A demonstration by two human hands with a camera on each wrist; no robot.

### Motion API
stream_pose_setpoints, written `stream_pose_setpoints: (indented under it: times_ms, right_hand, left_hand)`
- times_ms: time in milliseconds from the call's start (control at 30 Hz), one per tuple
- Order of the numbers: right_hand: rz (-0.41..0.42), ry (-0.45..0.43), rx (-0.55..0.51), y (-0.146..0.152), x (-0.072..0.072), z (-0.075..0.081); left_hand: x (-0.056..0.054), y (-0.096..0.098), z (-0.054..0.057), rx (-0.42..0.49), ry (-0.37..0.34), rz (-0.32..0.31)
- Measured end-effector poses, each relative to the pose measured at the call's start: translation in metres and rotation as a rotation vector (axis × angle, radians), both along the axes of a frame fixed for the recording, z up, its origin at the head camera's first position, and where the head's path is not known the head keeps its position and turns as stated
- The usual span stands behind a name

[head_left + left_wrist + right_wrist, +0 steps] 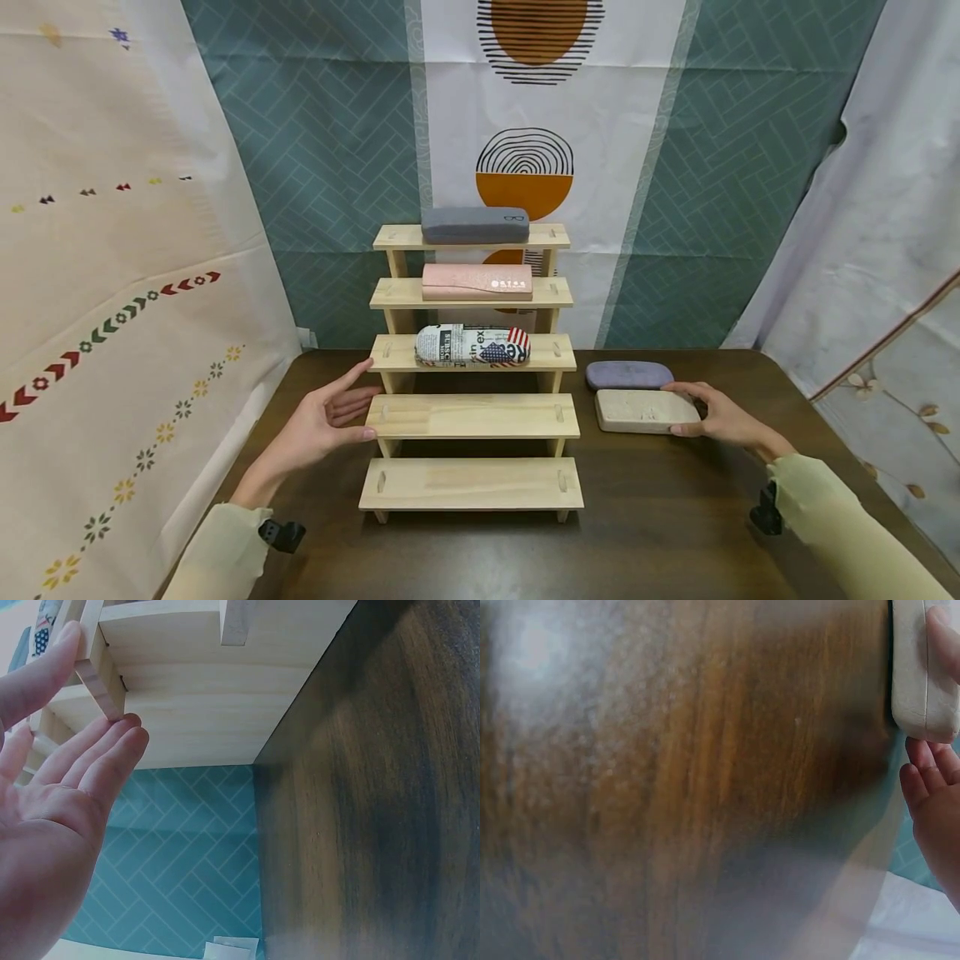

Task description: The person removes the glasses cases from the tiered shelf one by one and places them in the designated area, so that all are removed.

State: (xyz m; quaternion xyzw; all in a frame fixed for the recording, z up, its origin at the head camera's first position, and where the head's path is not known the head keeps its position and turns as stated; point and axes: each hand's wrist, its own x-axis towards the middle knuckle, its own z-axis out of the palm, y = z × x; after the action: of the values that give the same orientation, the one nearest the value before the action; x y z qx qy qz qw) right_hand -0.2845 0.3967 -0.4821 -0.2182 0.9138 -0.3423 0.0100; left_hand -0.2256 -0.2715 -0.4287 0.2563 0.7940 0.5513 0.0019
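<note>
Brown table [480, 554]: purple case [628, 375] behind cream case [641, 411], wooden stand [476, 417] left of both.

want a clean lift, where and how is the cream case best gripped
The cream case is probably best gripped by its right end, from the right, across its short width: it lies flat, longer than wide, the lavender case sits close behind it, and the right hand is at that end.

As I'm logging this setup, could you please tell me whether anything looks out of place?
Nothing stands out: the grey case, pink case and patterned case rest neatly on the wooden stand; the purple case and cream case lie on the table; no spill shows.
</note>
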Motion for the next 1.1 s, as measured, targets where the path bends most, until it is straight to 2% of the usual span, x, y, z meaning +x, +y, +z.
stream_pose_setpoints:
  times_ms: [400,767,1100]
  right_hand:
    - [0.004,0.017,-0.006,0.0004,-0.007,-0.0042]
    - [-0.009,-0.024,-0.023,-0.0003,-0.0077,-0.0029]
    - [-0.008,-0.013,-0.013,0.0003,-0.0089,-0.0037]
  left_hand:
    - [0.0,-0.0007,0.0005,0.012,-0.001,-0.003]
    - [-0.0002,-0.0002,-0.0005,0.015,0.0,-0.009]
    - [-0.0003,0.0,-0.0008,0.014,-0.007,-0.004]
